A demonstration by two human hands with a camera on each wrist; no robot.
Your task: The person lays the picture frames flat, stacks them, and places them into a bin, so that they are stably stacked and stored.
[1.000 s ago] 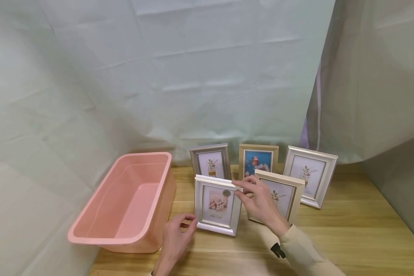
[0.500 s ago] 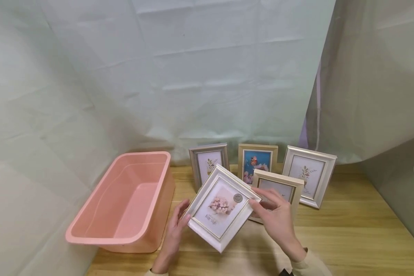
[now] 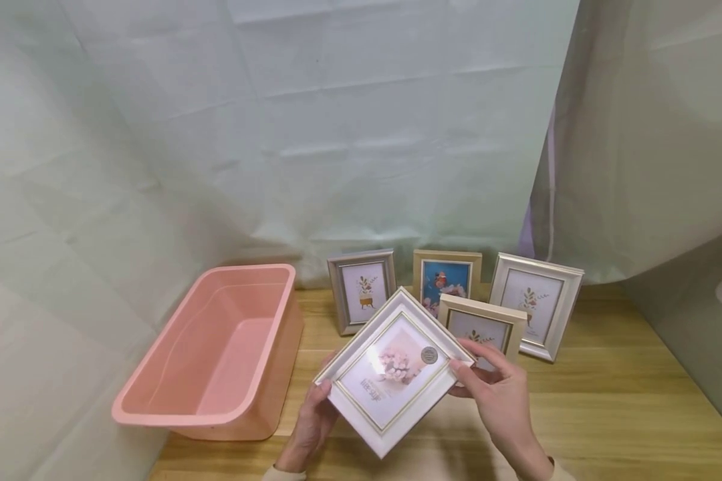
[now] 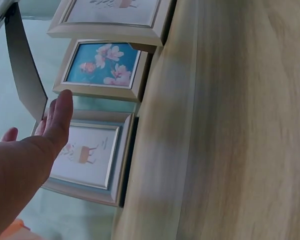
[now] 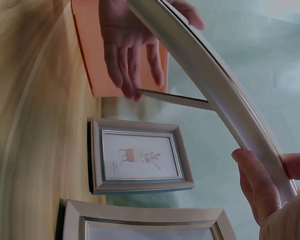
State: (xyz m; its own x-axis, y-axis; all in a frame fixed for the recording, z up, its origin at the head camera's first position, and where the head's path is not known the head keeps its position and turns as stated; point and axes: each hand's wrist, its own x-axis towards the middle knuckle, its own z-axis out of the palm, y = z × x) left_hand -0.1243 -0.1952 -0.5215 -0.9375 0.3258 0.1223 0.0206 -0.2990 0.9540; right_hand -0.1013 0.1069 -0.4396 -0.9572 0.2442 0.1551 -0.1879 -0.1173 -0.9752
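A white picture frame [image 3: 391, 381] with a pink flower print and a round dark sticker is held up, tilted onto one corner. At its left corner my left hand [image 3: 314, 424] holds it, thumb on the front and fingers behind. The right wrist view shows the fingertips of that hand at the end of the frame's fold-out stand [image 5: 177, 99]. My right hand [image 3: 505, 404] pinches the right corner between thumb and fingers. Close behind stands a beige frame [image 3: 484, 308] with a plant print, partly covered by the right hand and the white frame.
A pink plastic tub [image 3: 271, 347] stands on the wooden table [image 3: 614, 401] at left. Along the back stand a grey-silver frame [image 3: 339, 294], a gold frame [image 3: 447, 256] with a blue picture, and a silver frame [image 3: 564, 314]. Pale cloth [image 3: 349, 133] hangs behind.
The white frame went from upright on the table to lifted and turned cornerwise, nearer to me. My left hand came from beside it to its left corner; the right hand moved right with it.
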